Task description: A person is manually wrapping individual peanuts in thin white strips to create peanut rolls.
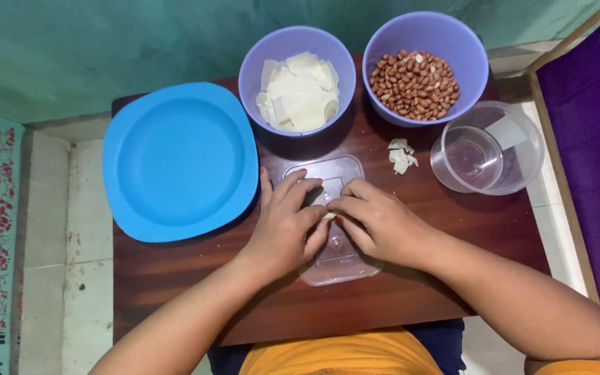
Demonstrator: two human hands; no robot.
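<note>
My left hand (287, 222) and my right hand (378, 223) meet fingertip to fingertip over a clear rectangular plastic lid (329, 173) lying on the dark wooden table (175, 278). Between the fingertips of both hands sits a small pale piece (328, 217), mostly hidden by the fingers. Just behind the lid stands a lilac bowl of pale flat slices (297, 80). To its right is a second lilac bowl holding brown peanuts (425, 66).
A large blue square plate (179, 160) lies at the table's left. A clear round container (487, 147) stands at the right. A few pale scraps (401, 155) lie between lid and container. Tiled floor surrounds the small table; a purple mat (592, 139) lies right.
</note>
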